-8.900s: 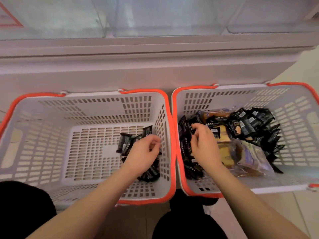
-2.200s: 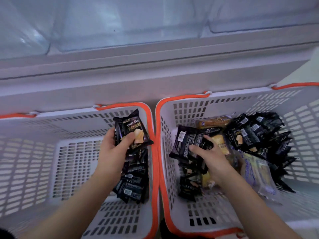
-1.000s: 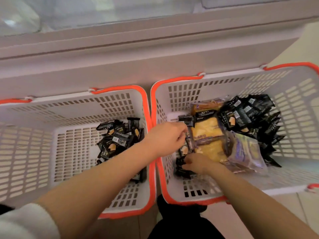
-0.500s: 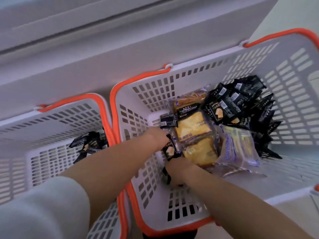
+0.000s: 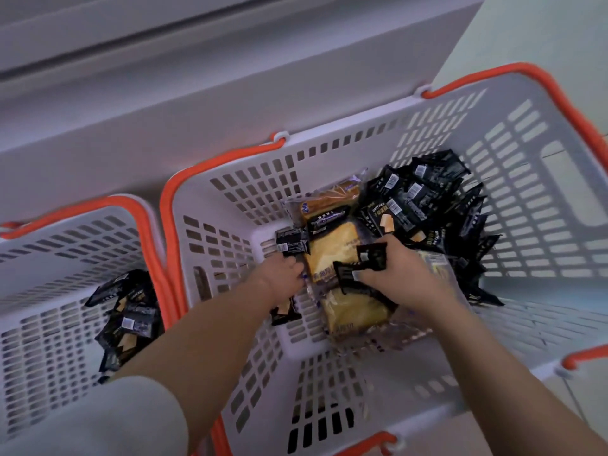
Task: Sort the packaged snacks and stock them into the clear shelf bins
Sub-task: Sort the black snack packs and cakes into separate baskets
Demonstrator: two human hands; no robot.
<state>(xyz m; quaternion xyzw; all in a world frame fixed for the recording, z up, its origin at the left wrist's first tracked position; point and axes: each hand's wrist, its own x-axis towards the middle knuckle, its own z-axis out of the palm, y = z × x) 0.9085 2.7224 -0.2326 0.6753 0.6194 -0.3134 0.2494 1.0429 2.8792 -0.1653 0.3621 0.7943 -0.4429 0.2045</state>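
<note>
Both of my hands reach into the right basket point(image 5: 526, 166), a white slotted one with an orange rim. My right hand point(image 5: 401, 274) grips several small black snack packets point(image 5: 368, 261) above the yellow cake packs point(image 5: 332, 251). My left hand point(image 5: 283, 274) is down at the basket floor, fingers curled on a black packet point(image 5: 291, 243), with another black packet point(image 5: 284, 312) under the wrist. A heap of black packets point(image 5: 427, 202) fills the basket's far right corner. The left basket point(image 5: 49, 245) holds a small pile of black packets point(image 5: 126, 314).
A white shelf base point(image 5: 230, 93) runs behind both baskets; the clear bins are out of view. Pale floor tiles point(image 5: 543, 37) show at the top right. A clear pack with purple print point(image 5: 437, 268) lies partly under my right hand.
The camera has swung right and closer to the right basket. My right hand has lifted from the basket floor with black packets in it. My left hand stays low by the cake packs.
</note>
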